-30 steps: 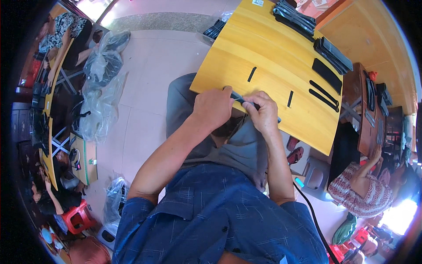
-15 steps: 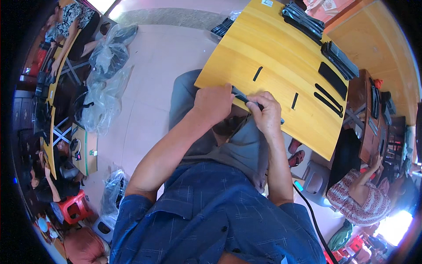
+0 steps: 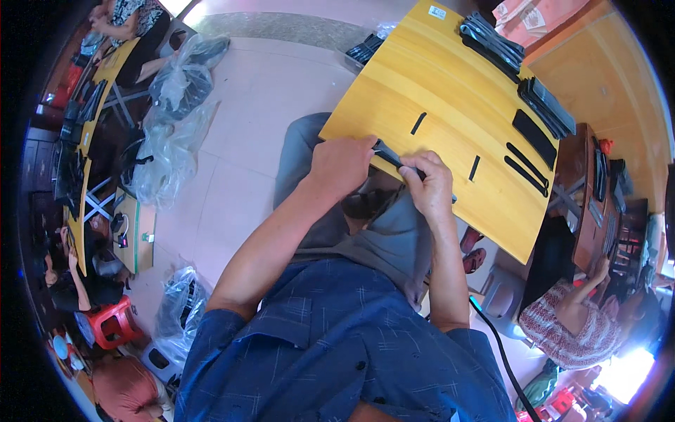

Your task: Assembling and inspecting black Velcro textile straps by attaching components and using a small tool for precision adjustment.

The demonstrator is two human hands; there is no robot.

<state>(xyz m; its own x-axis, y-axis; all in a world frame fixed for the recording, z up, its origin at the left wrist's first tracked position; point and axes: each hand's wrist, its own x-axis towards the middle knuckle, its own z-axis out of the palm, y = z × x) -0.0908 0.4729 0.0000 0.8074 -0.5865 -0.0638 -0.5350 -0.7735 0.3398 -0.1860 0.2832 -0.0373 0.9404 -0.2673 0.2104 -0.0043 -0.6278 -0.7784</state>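
Note:
At the near edge of the yellow wooden table point(image 3: 380, 91), both hands are closed on a black flat strip-like piece point(image 3: 389, 154). My left hand point(image 3: 342, 165) pinches its left end. My right hand point(image 3: 430, 184) grips it farther right, with thumb and fingers pressed together, and a dark end shows beyond. What exactly the piece is remains unclear, as the fingers cover much of it. Two short black strips point(image 3: 418, 124) point(image 3: 474, 168) lie apart on the tabletop beyond my hands. Farther right lie two longer black strips point(image 3: 526, 174) and a wide black flat piece point(image 3: 534, 138).
Stacks of dark folded pieces point(image 3: 545, 107) point(image 3: 492, 39) line the table's far right side. Clear plastic bags point(image 3: 172, 141) lie on the floor at left, near a cardboard box point(image 3: 133, 232) and a red stool point(image 3: 112, 323). Other people sit at tables on both sides.
The view has shifted slightly. Both hands keep their hold on the black piece at the table edge, and a little more of it shows between them.

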